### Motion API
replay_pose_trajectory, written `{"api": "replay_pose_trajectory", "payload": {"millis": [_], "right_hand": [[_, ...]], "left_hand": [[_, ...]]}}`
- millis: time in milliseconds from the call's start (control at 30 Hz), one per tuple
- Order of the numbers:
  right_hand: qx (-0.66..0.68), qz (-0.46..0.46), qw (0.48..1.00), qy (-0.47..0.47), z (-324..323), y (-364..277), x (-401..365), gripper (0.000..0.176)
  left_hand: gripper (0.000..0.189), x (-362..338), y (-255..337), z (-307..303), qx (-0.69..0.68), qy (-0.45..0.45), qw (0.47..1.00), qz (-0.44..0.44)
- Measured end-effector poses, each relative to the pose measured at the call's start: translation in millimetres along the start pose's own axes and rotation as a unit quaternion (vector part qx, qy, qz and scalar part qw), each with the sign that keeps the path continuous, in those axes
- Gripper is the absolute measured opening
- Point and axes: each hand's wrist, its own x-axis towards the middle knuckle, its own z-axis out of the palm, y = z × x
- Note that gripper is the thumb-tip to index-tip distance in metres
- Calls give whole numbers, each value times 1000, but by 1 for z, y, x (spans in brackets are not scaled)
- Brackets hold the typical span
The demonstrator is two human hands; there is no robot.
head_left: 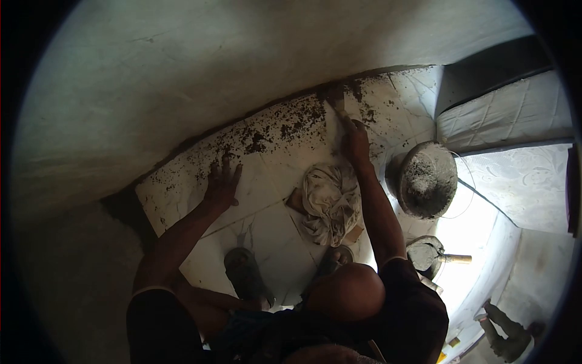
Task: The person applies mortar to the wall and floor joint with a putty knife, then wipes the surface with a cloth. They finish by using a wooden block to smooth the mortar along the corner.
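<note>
My left hand (pixel 223 185) rests on the pale tiled floor (pixel 260 209) with its fingers spread, at the lower edge of scattered dark crumbs (pixel 257 141). My right hand (pixel 356 144) is closed around the handle of a small tool that looks like a trowel (pixel 341 113). Its working end lies in shadow near the foot of the wall, among the crumbs, and its exact shape is hard to make out. Below my right hand, a crumpled beige cloth (pixel 330 203) lies on the floor between my arms.
A bucket (pixel 427 180) with grey powdery material stands right of my right arm. Below it sits a mortar-covered pan (pixel 424 253) beside a wooden handle (pixel 458 258). The wall (pixel 200 79) curves across the top. What looks like another person's legs (pixel 506 332) shows at lower right.
</note>
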Motion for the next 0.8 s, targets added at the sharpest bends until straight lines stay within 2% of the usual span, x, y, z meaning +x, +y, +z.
{"api": "replay_pose_trajectory", "payload": {"millis": [233,300,433,600,633,667,800], "right_hand": [[36,4,999,41,-7,-7,-25,57],[47,-14,994,95,-10,-9,-45,57],[84,-48,985,143,-45,-22,-92,46],[126,41,979,155,-108,-38,-164,42],[277,151,935,159,-120,-44,-179,44],[419,256,857,156,-132,-52,-191,46],[464,257,824,199,-159,-60,-204,49]], "left_hand": [[114,-1,2,-1,-10,-17,1000,-3],[114,0,2,-5,-13,-24,1000,0],[115,-2,8,-16,-17,-47,999,-18],[115,-6,9,-17,-11,-23,1000,-15],[115,-6,9,-12,-7,-4,1000,-14],[115,-7,9,-12,-9,-5,1000,-16],[114,-5,7,-12,-21,-11,1000,-18]]}}
